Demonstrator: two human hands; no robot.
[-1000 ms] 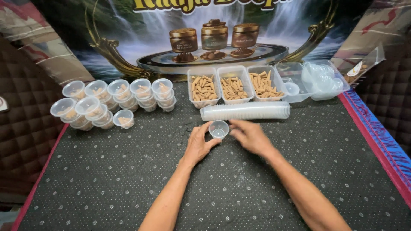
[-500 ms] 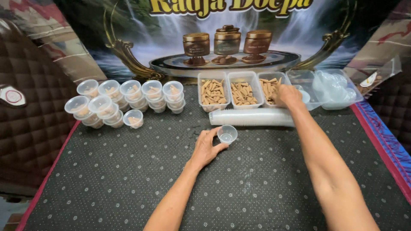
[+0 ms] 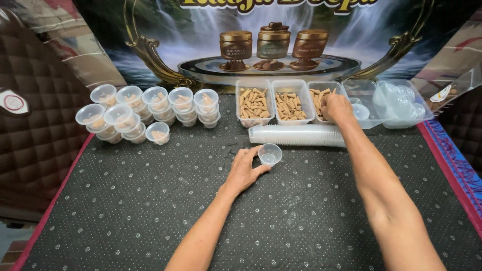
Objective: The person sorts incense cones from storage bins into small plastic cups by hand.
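We had the small clear cup [image 3: 269, 154] standing upright on the dotted dark mat [image 3: 150, 211], near the middle and a little toward the far edge. Our left hand [image 3: 244, 169] was curled around its near-left side, thumb and fingers closed lightly on the wall, mouth up; the cup looked empty, though we could not be sure of its bottom.

Our right hand [image 3: 336, 106] was well apart from the cup, up and to the right of it, reaching into the rightmost tray [image 3: 317, 90] of three along the far edge. Its fingers were bunched down among the tan incense cones [image 3: 253, 103]; whether they had pinched any we could not tell, since the knuckles hid the tips.

So the cup lay toward us and to the left of that reaching hand, with the lying sleeve of stacked cups [image 3: 296, 135] between tray and cup, its long axis running left to right.

Filled cups [image 3: 150, 108] stood in stacks near the far left corner, and clear lids [image 3: 399, 100] lay in a tray by the far right.
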